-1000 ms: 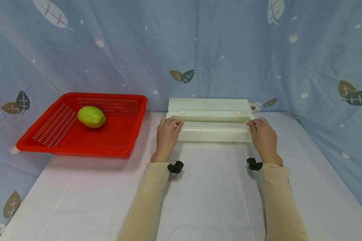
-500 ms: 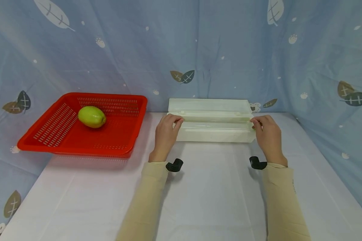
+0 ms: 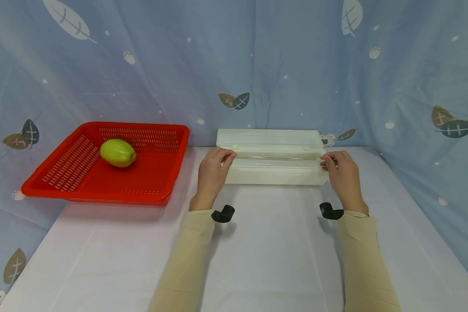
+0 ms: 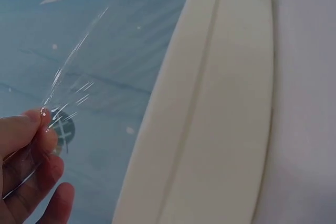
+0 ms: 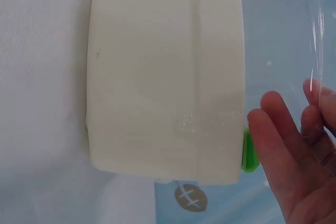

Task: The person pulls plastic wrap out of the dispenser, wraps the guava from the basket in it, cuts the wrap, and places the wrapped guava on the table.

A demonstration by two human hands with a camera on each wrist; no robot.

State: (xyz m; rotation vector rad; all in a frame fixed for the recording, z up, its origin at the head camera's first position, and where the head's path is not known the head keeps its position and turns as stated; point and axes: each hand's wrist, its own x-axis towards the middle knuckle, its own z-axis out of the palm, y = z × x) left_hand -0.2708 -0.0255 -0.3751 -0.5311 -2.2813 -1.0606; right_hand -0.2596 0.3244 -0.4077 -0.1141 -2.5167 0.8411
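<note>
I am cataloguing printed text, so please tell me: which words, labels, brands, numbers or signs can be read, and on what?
No text can be read.
Right sleeve: faint marks near its outer edge, too small to read.
White box and clear film: no lettering visible.
Blue cloth: leaf and paw prints, no words.

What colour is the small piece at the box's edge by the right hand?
The piece is bright green; the right wrist view shows it best.

l fingers [image 4: 48, 141] & r fingers [image 5: 273, 148] now hold clear film [image 4: 56, 78] higher abv box [image 3: 274, 177] than 1s ago.
</note>
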